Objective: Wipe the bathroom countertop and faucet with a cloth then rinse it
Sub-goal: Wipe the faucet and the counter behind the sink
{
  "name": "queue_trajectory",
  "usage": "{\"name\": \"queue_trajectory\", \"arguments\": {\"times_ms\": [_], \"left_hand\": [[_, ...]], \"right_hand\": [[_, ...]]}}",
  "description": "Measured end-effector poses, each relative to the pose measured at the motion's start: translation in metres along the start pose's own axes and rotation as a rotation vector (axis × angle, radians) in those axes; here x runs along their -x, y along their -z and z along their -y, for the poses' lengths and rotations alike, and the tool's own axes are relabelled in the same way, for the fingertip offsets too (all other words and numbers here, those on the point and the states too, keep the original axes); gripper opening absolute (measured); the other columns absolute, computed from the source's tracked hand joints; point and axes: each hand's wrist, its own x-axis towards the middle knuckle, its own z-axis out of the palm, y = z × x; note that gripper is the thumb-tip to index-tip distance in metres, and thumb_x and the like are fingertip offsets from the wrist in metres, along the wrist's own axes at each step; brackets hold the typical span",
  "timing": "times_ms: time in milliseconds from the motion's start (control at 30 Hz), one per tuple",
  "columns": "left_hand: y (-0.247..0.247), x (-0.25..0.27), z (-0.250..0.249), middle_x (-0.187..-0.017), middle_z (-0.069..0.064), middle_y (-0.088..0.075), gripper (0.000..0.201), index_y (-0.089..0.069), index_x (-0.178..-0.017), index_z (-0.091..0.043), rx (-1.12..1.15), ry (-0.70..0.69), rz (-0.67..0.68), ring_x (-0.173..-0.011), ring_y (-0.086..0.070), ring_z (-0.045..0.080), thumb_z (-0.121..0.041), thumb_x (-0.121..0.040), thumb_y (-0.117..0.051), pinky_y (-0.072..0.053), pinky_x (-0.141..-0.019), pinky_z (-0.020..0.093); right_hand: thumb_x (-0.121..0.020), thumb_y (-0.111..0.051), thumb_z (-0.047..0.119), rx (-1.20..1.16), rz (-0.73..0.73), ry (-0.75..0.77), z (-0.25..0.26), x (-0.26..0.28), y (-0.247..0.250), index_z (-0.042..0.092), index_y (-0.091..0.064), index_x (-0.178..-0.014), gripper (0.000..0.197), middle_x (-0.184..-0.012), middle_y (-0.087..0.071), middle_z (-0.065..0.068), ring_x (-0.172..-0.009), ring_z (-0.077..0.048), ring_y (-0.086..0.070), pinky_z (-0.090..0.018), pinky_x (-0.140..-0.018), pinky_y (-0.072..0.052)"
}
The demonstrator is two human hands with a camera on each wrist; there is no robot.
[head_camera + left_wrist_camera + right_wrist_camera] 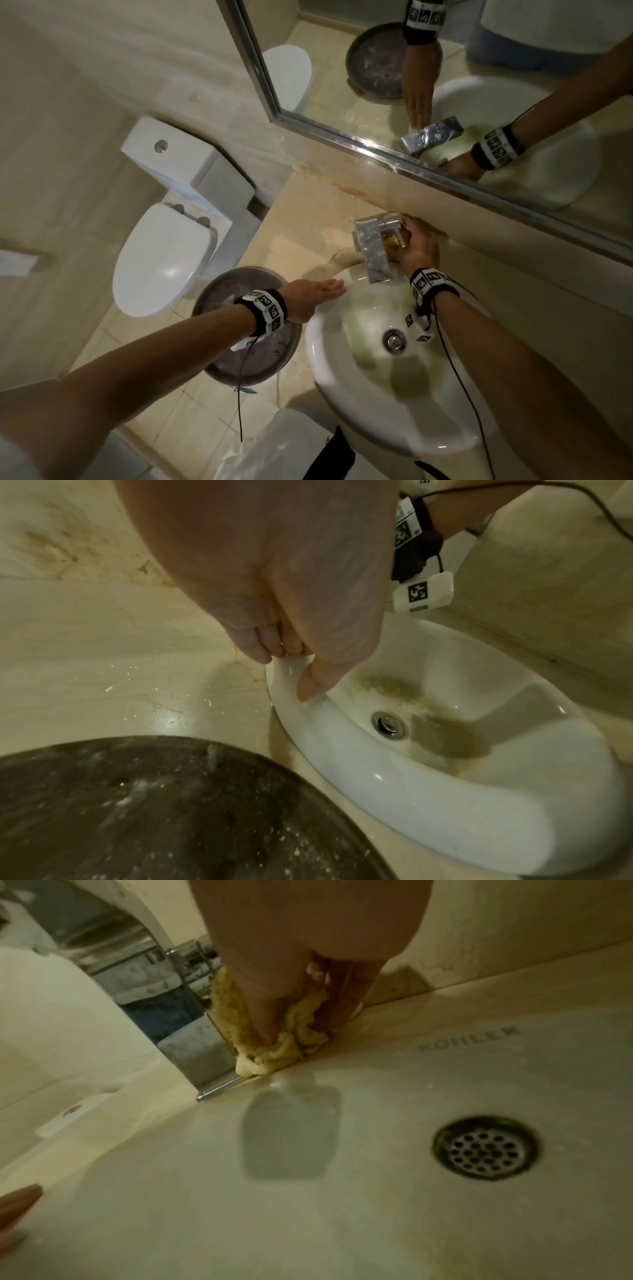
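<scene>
My right hand (412, 240) grips a crumpled yellow cloth (393, 242) and presses it against the right side of the chrome faucet (371, 248), low at its base. In the right wrist view the cloth (274, 1047) sits bunched between thumb and fingers of that hand (301, 1026), touching the faucet base (195, 1053) and the beige countertop (394, 1020). My left hand (323, 293) rests with straight fingers on the left rim of the white sink (317, 346); the left wrist view shows this hand (291, 669) with its thumb inside the sink rim (342, 750).
A dark round dusty basin (246, 346) stands left of the sink, under my left forearm. A white toilet (164, 263) is further left. The mirror (376, 68) and a stained backsplash (479, 246) rise close behind the faucet. Water drops lie on the counter (137, 691).
</scene>
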Motion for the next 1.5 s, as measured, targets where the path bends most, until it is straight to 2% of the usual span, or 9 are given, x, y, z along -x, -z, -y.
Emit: {"name": "queue_trajectory", "arguments": {"times_ms": [233,333,433,533,733,967,1133,1367,1500], "left_hand": [[-0.001,0.000,0.002,-0.166,-0.011,-0.002,0.099,-0.005,-0.159,-0.030,-0.005,0.008,0.006,-0.152,-0.008,0.006,0.011,-0.080,-0.047,-0.049,-0.100,0.036],[0.005,0.000,0.006,-0.165,-0.015,-0.008,0.089,-0.010,-0.159,-0.033,0.047,0.032,0.022,-0.151,-0.012,0.004,0.004,-0.087,-0.048,-0.037,-0.111,0.032],[0.016,-0.004,0.011,-0.160,-0.012,-0.031,0.071,-0.026,-0.155,-0.036,0.117,0.075,-0.011,-0.145,-0.033,0.012,-0.008,-0.094,-0.049,-0.035,-0.116,0.037],[0.036,-0.008,0.016,-0.143,-0.003,-0.056,0.052,-0.048,-0.145,-0.031,0.107,0.123,-0.141,-0.124,-0.057,0.021,-0.014,-0.096,-0.051,-0.049,-0.101,0.039],[0.057,-0.018,0.036,-0.133,0.005,-0.063,0.040,-0.058,-0.135,-0.026,0.017,0.221,-0.197,-0.113,-0.062,0.025,-0.018,-0.096,-0.051,-0.050,-0.092,0.035],[0.051,-0.024,0.049,-0.134,0.007,-0.062,0.040,-0.057,-0.137,-0.023,-0.024,0.289,-0.219,-0.115,-0.062,0.027,-0.020,-0.097,-0.051,-0.047,-0.090,0.034],[0.056,-0.025,0.051,-0.132,0.007,-0.064,0.041,-0.057,-0.134,-0.025,-0.007,0.300,-0.233,-0.112,-0.064,0.027,-0.018,-0.095,-0.050,-0.053,-0.089,0.038],[0.088,-0.044,0.044,-0.142,0.010,-0.055,0.050,-0.048,-0.142,-0.016,-0.044,0.212,-0.403,-0.113,-0.062,0.030,-0.004,-0.093,-0.046,-0.056,-0.086,0.045],[0.119,-0.070,0.043,-0.150,0.007,-0.047,0.057,-0.041,-0.147,-0.020,-0.083,0.138,-0.463,-0.120,-0.058,0.029,0.000,-0.094,-0.047,-0.055,-0.088,0.043]], "right_hand": [[-0.084,-0.075,0.014,0.126,-0.025,0.175,0.012,0.007,0.014,0.019,-0.051,-0.143,0.063,-0.132,-0.062,-0.014,-0.118,-0.037,-0.059,-0.043,-0.097,-0.048],[-0.084,-0.079,0.024,0.016,0.033,0.057,0.014,0.016,0.018,0.034,-0.048,-0.141,0.066,-0.139,-0.057,-0.007,-0.125,-0.034,-0.055,-0.043,-0.105,-0.046],[-0.082,-0.081,0.039,0.004,-0.044,0.227,0.002,0.034,0.023,0.044,-0.043,-0.142,0.071,-0.147,-0.047,0.002,-0.131,-0.022,-0.047,-0.037,-0.103,-0.044],[-0.086,-0.073,0.039,0.093,-0.133,0.412,-0.018,0.048,0.025,0.031,-0.052,-0.143,0.061,-0.149,-0.047,0.004,-0.135,-0.020,-0.044,-0.039,-0.106,-0.046],[-0.094,-0.062,0.030,0.306,-0.144,0.541,-0.029,0.059,0.021,0.020,-0.074,-0.117,0.027,-0.125,-0.066,-0.007,-0.115,-0.028,-0.055,-0.042,-0.095,-0.050],[-0.097,-0.046,0.037,0.475,0.034,0.531,-0.041,0.050,0.014,0.035,-0.049,-0.145,0.048,-0.164,-0.028,0.007,-0.149,-0.020,-0.028,-0.039,-0.115,-0.038],[-0.101,-0.049,0.025,0.259,0.255,0.549,-0.026,0.022,0.039,0.046,-0.020,-0.157,0.066,-0.167,-0.015,0.015,-0.146,-0.019,-0.033,-0.039,-0.106,-0.044],[-0.103,-0.048,0.019,0.430,0.357,0.649,-0.024,-0.004,0.048,0.035,-0.008,-0.162,0.073,-0.170,0.007,0.014,-0.154,-0.006,0.002,-0.039,-0.127,-0.018],[-0.100,-0.052,0.018,0.369,0.311,0.614,-0.019,0.019,0.046,0.023,-0.007,-0.163,0.078,-0.170,-0.001,0.007,-0.152,-0.009,-0.008,-0.027,-0.119,-0.022]]}}
